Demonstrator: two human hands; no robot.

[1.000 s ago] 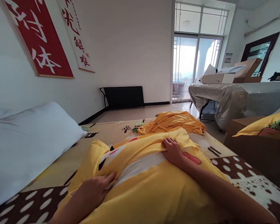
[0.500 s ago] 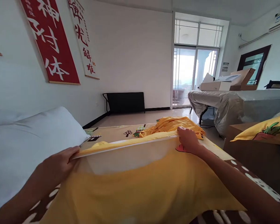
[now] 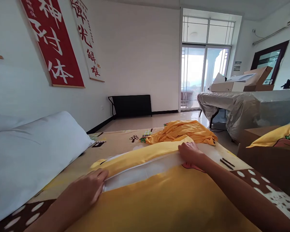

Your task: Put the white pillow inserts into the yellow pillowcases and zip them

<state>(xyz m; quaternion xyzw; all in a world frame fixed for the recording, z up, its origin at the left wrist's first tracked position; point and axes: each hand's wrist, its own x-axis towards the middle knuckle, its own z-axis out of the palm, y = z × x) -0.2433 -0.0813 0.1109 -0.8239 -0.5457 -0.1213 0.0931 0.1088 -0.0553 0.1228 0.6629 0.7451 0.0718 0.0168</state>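
Pale walls (image 3: 140,48) and a glossy floor (image 3: 159,118) surround a patterned blanket (image 3: 120,139), on which a yellow pillowcase (image 3: 169,196) lies directly in front of the person. At its left end, the left hand (image 3: 89,185) has its fingers closed on the edge of the cloth. Farther off, the right hand (image 3: 190,153) grips the same edge near its right end, thumb and fingers together. Between the two hands runs a white strip; whether it is lining or filling, I cannot tell. Near the right hand, a pink print shows partly on the cloth.

Just beyond lies a crumpled orange cloth (image 3: 183,130). To the left rests a plump white pillow (image 3: 43,154); to the right, a yellow pillow (image 3: 272,138) sits over a cardboard box (image 3: 258,161). Behind that stands a tabletop (image 3: 277,96) wrapped in plastic, carrying open boxes (image 3: 228,86). Farthest away are a glass door (image 3: 193,74), a black panel (image 3: 132,106) and a red scroll (image 3: 55,54).
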